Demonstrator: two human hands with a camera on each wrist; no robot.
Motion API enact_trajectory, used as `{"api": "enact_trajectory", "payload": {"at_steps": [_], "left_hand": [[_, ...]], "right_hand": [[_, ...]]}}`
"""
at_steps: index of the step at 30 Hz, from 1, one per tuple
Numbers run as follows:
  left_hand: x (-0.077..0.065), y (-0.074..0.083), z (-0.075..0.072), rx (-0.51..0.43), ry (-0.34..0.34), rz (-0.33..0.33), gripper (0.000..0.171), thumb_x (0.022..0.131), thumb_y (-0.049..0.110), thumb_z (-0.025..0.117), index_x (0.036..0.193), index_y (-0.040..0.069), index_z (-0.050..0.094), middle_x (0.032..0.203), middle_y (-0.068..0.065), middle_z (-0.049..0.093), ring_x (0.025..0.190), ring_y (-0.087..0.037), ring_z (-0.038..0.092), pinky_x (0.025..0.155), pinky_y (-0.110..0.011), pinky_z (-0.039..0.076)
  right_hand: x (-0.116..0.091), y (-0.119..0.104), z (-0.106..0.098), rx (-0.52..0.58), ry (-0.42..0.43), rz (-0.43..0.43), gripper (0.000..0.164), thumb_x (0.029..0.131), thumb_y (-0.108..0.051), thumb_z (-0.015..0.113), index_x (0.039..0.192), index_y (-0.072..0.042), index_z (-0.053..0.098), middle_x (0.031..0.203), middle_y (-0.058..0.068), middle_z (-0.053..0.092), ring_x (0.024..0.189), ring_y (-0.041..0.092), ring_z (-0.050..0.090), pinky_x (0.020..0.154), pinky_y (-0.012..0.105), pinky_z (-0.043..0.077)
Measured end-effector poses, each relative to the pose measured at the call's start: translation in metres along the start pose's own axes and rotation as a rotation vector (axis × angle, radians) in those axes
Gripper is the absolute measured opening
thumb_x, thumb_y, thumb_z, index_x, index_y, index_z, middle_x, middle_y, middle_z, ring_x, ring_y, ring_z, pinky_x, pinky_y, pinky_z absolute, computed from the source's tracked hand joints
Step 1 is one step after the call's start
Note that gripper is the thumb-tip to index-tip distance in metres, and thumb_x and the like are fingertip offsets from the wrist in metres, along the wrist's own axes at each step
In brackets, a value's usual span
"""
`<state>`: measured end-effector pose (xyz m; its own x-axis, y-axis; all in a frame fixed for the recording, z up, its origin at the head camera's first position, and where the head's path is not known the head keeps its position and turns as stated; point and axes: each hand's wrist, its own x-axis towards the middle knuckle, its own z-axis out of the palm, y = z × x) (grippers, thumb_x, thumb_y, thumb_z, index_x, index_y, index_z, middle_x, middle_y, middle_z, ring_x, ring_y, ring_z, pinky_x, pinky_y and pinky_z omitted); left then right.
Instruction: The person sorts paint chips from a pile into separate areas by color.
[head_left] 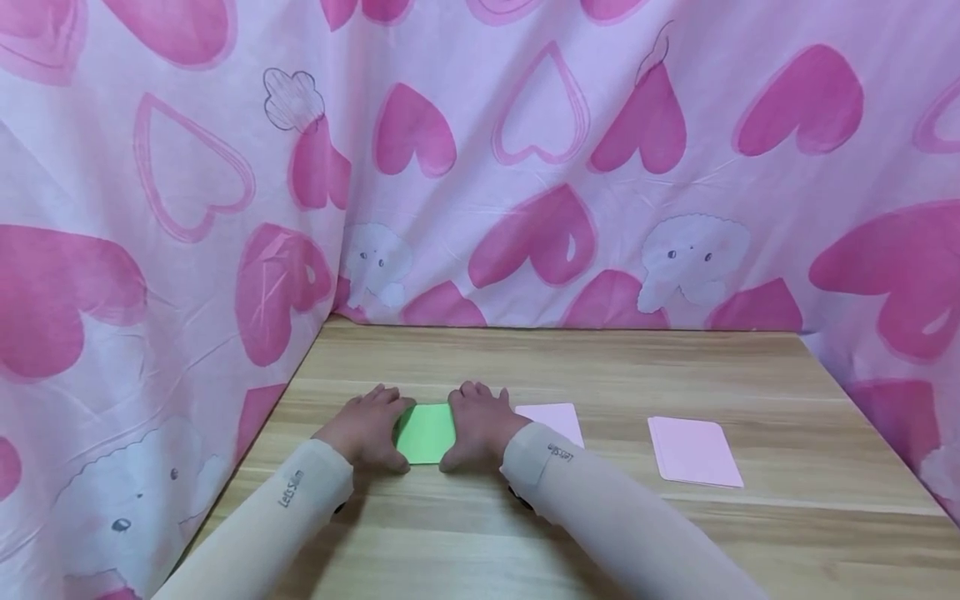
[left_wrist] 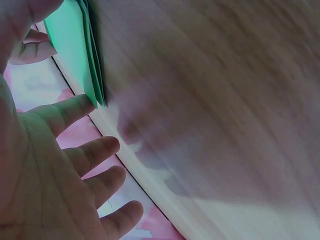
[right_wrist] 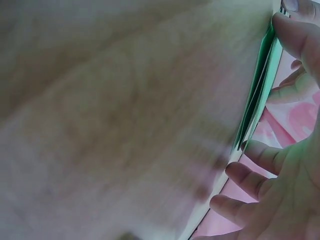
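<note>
Between both hands is a small stack of green square paper sheets (head_left: 427,434), just above the wooden table. My left hand (head_left: 367,427) holds its left side, thumb at the near corner and index finger at the far one. On the opposite side my right hand (head_left: 482,425) grips it the same way. In the left wrist view the sheets (left_wrist: 70,42) fan slightly apart at their edges, and the other fingers (left_wrist: 100,152) stay spread. The right wrist view likewise has several layered green edges (right_wrist: 259,82) beside the thumb and index finger.
Pink square paper sheets (head_left: 557,417) lie right of my right hand, partly hidden by the sleeve. Farther right is another pink stack (head_left: 696,452). The wooden tabletop (head_left: 562,358) ends at a heart-patterned pink cloth (head_left: 465,192) at the back and sides.
</note>
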<state>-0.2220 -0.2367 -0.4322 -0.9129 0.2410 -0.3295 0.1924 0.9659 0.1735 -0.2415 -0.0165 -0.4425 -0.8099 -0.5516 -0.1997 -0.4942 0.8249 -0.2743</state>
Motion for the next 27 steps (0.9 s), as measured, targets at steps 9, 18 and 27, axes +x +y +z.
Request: {"api": "enact_trajectory", "payload": {"at_steps": [9, 18, 27], "left_hand": [[0.003, -0.005, 0.002, -0.011, -0.027, -0.006, 0.101, 0.07, 0.048, 0.093, 0.156, 0.015, 0.051, 0.163, -0.017, 0.044, 0.157, -0.044, 0.028, 0.124, -0.067, 0.028], [0.004, 0.006, 0.001, -0.004, -0.008, 0.02, 0.104, 0.067, 0.053, 0.093, 0.156, 0.019, 0.051, 0.163, -0.013, 0.045, 0.157, -0.04, 0.031, 0.124, -0.063, 0.032], [0.008, 0.039, -0.004, -0.023, -0.004, 0.075, 0.108, 0.067, 0.053, 0.094, 0.159, 0.021, 0.047, 0.167, -0.012, 0.041, 0.16, -0.038, 0.026, 0.126, -0.063, 0.027]], "right_hand": [[0.002, -0.001, -0.001, -0.004, -0.002, 0.01, 0.093, 0.067, -0.06, 0.088, 0.139, -0.01, 0.056, 0.128, 0.005, 0.055, 0.128, 0.03, 0.052, 0.115, 0.071, 0.038], [-0.003, 0.009, -0.003, 0.035, -0.011, 0.01, 0.09, 0.067, -0.062, 0.086, 0.137, -0.012, 0.055, 0.124, 0.003, 0.054, 0.13, 0.03, 0.05, 0.115, 0.071, 0.037], [-0.023, 0.039, -0.014, 0.072, 0.011, 0.037, 0.108, 0.069, -0.065, 0.087, 0.154, -0.01, 0.047, 0.146, 0.009, 0.052, 0.143, 0.033, 0.045, 0.118, 0.073, 0.033]]}}
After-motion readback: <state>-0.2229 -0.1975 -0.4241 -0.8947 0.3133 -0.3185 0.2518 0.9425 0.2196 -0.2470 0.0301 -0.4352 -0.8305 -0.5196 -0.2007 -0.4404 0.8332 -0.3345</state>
